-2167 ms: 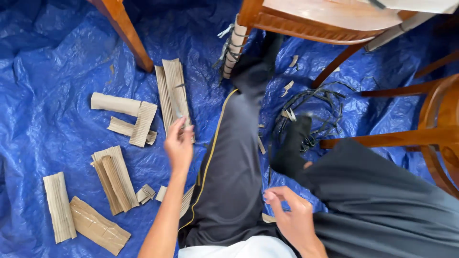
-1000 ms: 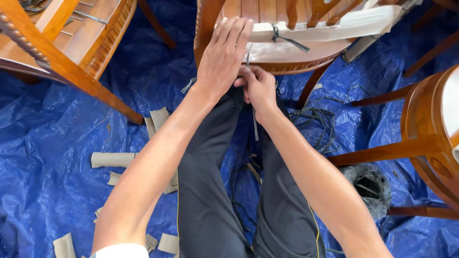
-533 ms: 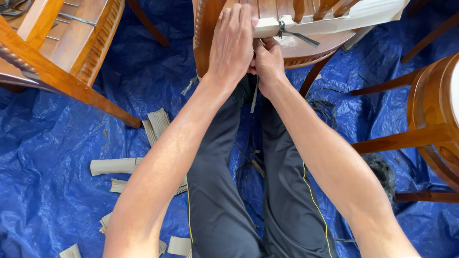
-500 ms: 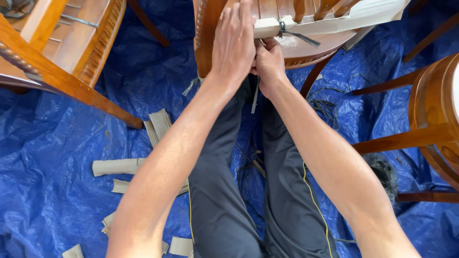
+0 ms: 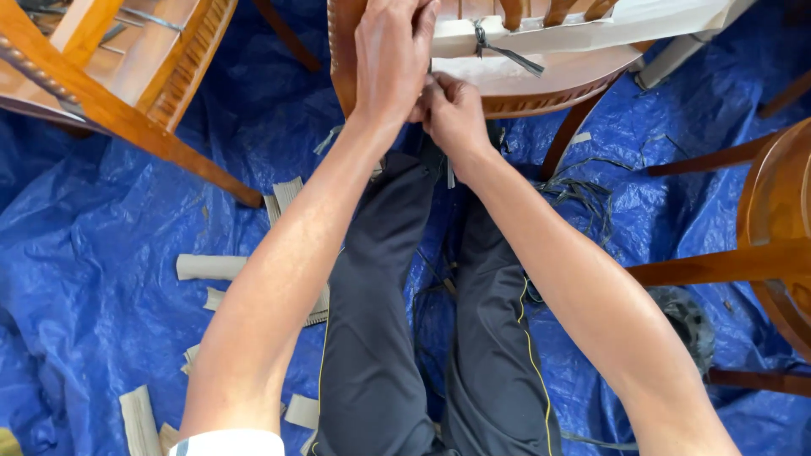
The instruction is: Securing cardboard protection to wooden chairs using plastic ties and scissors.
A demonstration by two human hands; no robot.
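A wooden chair (image 5: 541, 80) stands in front of me, its rail wrapped in pale cardboard (image 5: 591, 34) tied with a grey strap (image 5: 498, 46). My left hand (image 5: 390, 51) lies over the left end of the wrapped rail, fingers curled against it. My right hand (image 5: 452, 114) is just below, fist closed on a thin grey strap whose end (image 5: 451, 176) hangs down under it. Both arms reach forward over my legs in dark trousers (image 5: 380, 321).
A blue tarp (image 5: 101, 245) covers the floor. Cardboard strips (image 5: 207, 268) lie scattered at the left. Another wooden chair (image 5: 127, 67) stands at the upper left, a third (image 5: 760, 253) at the right. Loose grey straps (image 5: 583, 194) lie by the chair leg.
Earlier my left hand was down by the cardboard strips on the tarp. Both hands have risen to the chair rail; in the last half second the right hand dropped slightly lower.
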